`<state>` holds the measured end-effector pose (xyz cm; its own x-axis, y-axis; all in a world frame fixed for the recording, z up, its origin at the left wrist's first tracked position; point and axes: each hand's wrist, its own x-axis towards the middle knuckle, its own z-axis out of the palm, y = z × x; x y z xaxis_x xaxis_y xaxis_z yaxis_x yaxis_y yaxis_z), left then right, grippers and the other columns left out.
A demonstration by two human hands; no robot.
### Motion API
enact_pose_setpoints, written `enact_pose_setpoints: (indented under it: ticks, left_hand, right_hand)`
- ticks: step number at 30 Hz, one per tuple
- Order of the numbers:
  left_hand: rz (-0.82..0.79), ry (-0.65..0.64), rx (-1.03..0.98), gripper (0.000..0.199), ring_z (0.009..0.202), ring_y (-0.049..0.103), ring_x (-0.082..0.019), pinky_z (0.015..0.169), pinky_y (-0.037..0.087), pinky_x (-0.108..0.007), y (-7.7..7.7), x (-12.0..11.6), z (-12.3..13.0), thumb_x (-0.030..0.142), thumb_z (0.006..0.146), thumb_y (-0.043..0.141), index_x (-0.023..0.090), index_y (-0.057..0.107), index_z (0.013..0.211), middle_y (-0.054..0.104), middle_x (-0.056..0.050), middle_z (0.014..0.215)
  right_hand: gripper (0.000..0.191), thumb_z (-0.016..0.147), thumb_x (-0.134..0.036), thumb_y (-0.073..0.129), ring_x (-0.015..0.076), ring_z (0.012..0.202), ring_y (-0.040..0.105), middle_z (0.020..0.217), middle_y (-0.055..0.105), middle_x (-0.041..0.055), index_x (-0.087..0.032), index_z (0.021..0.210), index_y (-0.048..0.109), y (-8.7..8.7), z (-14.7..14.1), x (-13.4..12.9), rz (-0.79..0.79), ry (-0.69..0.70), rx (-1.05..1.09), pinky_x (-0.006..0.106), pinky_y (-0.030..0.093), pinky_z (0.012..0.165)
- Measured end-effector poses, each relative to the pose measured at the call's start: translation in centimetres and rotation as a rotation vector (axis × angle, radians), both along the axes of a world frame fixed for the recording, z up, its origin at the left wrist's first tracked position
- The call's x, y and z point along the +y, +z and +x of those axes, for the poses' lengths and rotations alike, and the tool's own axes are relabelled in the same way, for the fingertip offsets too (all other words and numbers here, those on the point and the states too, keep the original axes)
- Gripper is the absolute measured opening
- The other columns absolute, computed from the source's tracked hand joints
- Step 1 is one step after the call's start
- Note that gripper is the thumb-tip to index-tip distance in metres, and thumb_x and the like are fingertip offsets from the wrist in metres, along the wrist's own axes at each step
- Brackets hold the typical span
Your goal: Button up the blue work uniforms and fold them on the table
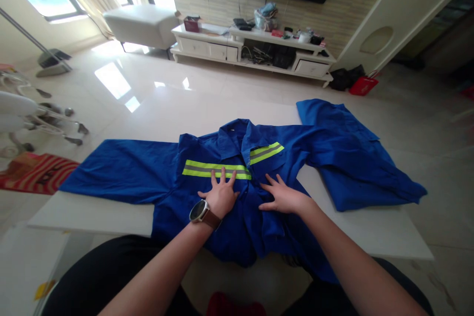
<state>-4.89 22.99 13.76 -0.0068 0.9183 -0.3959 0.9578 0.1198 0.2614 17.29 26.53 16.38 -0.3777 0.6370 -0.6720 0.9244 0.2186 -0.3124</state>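
A blue work jacket (207, 197) with yellow-and-grey reflective strips across the chest lies spread on a white table (107, 215), collar away from me. Its lower edge hangs over the near side of the table. My left hand (221, 195) rests flat on the chest just below the left strip, fingers spread; a watch is on that wrist. On the other side of the front opening, my right hand (283, 196) touches the cloth with its fingers apart. One sleeve stretches out to the left. At the right, the other sleeve lies over a folded blue garment (344, 187).
A red striped bag (40, 173) stands by the table's left end, near a wheeled chair (40, 118). Across the tiled floor are a white TV cabinet (207, 49) with clutter on it, a grey bench (144, 24) and a red bag (363, 86).
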Motion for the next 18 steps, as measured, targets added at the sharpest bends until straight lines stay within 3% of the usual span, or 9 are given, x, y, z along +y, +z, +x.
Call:
enact_pose_setpoints:
  ticks: [3, 6, 10, 18]
  left_hand:
    - [0.025, -0.013, -0.017, 0.070, 0.153, 0.001, -0.051, 0.094, 0.029, -0.090, -0.9, 1.5, -1.5, 0.050, 0.095, 0.053, 0.044, 0.023, 0.159, 0.011, -0.006, 0.171]
    - [0.068, -0.030, -0.025, 0.068, 0.153, -0.002, -0.050, 0.095, 0.025, -0.091, -1.6, 3.5, -3.4, 0.051, 0.096, 0.051, 0.044, 0.023, 0.159, 0.009, -0.006, 0.171]
    - [0.065, -0.066, -0.058, 0.070, 0.151, -0.007, -0.053, 0.094, 0.019, -0.093, -2.4, 7.2, -5.7, 0.052, 0.094, 0.053, 0.045, 0.025, 0.158, 0.009, -0.007, 0.171]
    - [0.076, -0.106, -0.081, 0.075, 0.153, -0.001, -0.051, 0.101, 0.012, -0.089, -2.8, 14.7, -8.0, 0.056, 0.090, 0.058, 0.044, 0.027, 0.157, 0.018, -0.009, 0.170]
  right_hand:
    - [0.107, 0.077, -0.067, 0.069, 0.0449, 0.152, -0.020, 0.170, -0.018, -0.0011, -0.042, 0.161, 0.007, -1.2, -0.8, 0.0, 0.013, 0.006, -0.060, 0.080, 0.018, 0.109]
    - [0.110, 0.078, -0.072, 0.063, 0.0408, 0.148, -0.034, 0.165, -0.030, -0.0070, -0.045, 0.159, -0.006, -2.9, -1.9, 0.6, 0.083, 0.002, -0.098, 0.085, 0.012, 0.104]
    - [0.104, 0.080, -0.077, 0.056, 0.0381, 0.146, -0.037, 0.166, -0.027, -0.0092, -0.047, 0.159, -0.006, -4.3, -3.4, 2.5, 0.163, -0.051, -0.056, 0.081, 0.012, 0.108]
    - [0.104, 0.079, -0.080, 0.052, 0.0357, 0.149, -0.033, 0.166, -0.028, -0.0081, -0.045, 0.160, -0.005, -4.4, -5.1, 8.7, 0.168, -0.065, -0.013, 0.080, 0.010, 0.109]
